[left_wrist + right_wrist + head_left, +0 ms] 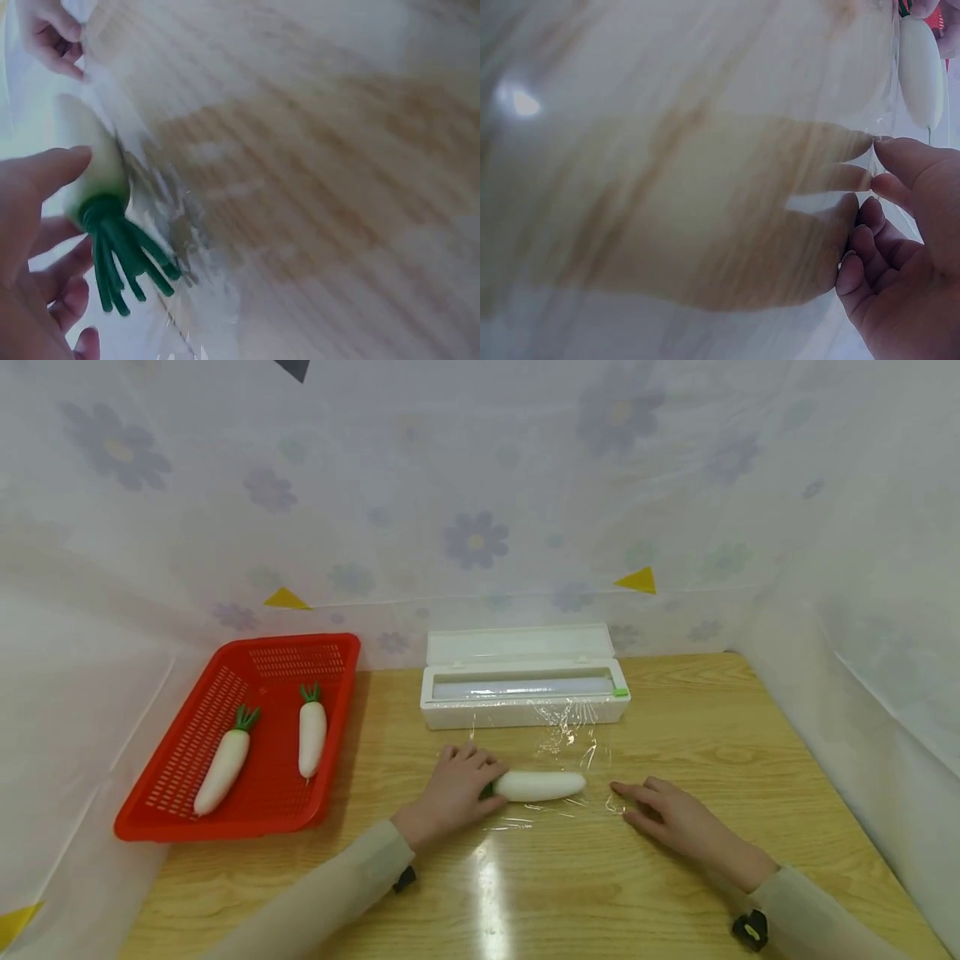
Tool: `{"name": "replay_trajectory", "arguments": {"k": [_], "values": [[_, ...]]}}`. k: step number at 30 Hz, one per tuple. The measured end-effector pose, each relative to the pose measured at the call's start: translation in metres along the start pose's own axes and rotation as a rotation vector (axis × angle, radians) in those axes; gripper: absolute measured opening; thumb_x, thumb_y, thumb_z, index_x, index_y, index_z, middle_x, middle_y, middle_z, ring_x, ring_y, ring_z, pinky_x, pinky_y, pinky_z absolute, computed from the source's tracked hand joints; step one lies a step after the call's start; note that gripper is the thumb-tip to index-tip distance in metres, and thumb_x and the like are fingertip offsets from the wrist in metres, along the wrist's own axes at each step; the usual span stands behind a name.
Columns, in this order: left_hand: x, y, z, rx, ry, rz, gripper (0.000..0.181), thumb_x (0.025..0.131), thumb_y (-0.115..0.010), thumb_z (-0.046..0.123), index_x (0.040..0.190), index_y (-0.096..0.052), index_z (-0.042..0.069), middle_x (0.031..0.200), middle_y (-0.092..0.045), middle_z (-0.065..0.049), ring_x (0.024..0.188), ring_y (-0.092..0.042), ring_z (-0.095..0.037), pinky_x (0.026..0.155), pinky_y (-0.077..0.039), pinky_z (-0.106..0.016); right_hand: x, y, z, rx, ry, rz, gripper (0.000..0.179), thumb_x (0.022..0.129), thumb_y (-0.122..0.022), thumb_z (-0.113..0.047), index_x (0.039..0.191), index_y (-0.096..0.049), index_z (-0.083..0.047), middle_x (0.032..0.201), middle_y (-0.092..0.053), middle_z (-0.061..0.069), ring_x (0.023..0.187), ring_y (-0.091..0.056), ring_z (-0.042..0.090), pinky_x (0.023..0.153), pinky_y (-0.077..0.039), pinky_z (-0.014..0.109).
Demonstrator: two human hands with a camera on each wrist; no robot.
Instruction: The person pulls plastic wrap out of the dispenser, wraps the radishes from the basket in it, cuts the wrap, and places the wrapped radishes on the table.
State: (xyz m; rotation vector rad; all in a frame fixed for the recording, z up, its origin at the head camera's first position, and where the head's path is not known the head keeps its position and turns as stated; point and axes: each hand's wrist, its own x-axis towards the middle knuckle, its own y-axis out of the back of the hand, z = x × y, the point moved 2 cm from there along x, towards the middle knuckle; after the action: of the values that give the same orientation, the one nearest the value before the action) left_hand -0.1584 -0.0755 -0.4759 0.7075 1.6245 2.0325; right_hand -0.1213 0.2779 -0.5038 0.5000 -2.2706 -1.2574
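Note:
A white toy radish [542, 786] with green leaves lies sideways on a sheet of clear plastic wrap [573, 739] on the table. My left hand [455, 789] holds its leafy end. In the left wrist view, the thumb lies on the radish [101, 161] with other fingers behind it, and the green stalks [124, 262] stick out below. My right hand [678, 822] is to the right of the radish's tip, thumb and index finger apart. In the right wrist view, those fingertips touch down right at the wrap's edge, while the other fingers of that hand [922, 240] are bent.
Behind the radish stands a white wrap dispenser box [525, 714], its lid [519, 645] up and a film roll [521, 687] inside. A red plastic basket [330, 760] at left holds two radishes [223, 770]. Flowered sheeting [480, 539] encloses the wooden table [675, 727].

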Motion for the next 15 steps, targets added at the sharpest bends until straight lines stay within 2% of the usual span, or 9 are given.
{"name": "replay_trajectory", "arguments": {"k": [4,10,15], "values": [[0.0022,-0.0046,0.0013,0.005,0.017,0.001,0.058,0.090,-0.079,0.047,0.138,-0.066,0.017,0.125,-0.066,-0.001,0.111,-0.052,-0.021,0.095,-0.037,-0.042,-0.0004,-0.0007,0.0010,0.001,0.012,0.007,0.044,0.093,-0.078,-0.013,0.135,-0.069,-0.007,0.081,-0.042,-0.018,0.069,-0.034,-0.005,0.058,-0.035,0.020],[0.0041,-0.0070,-0.0006,-0.098,0.068,0.020,0.053,0.092,-0.079,0.041,0.136,-0.064,0.016,0.124,-0.071,-0.003,0.106,-0.054,-0.021,0.095,-0.038,-0.044,-0.0007,-0.0015,0.0005,0.000,0.029,0.018,0.044,0.091,-0.080,-0.012,0.134,-0.070,-0.007,0.082,-0.042,-0.018,0.070,-0.035,-0.005,0.059,-0.036,0.021],[0.0048,-0.0055,-0.0045,-0.134,0.081,-0.011,0.049,0.094,-0.075,0.042,0.136,-0.066,0.018,0.129,-0.071,-0.002,0.106,-0.053,-0.020,0.095,-0.035,-0.044,-0.0006,-0.0018,0.0008,-0.005,0.000,0.001,0.044,0.093,-0.079,-0.014,0.136,-0.069,-0.008,0.081,-0.041,-0.018,0.068,-0.034,-0.005,0.058,-0.035,0.020]]}}
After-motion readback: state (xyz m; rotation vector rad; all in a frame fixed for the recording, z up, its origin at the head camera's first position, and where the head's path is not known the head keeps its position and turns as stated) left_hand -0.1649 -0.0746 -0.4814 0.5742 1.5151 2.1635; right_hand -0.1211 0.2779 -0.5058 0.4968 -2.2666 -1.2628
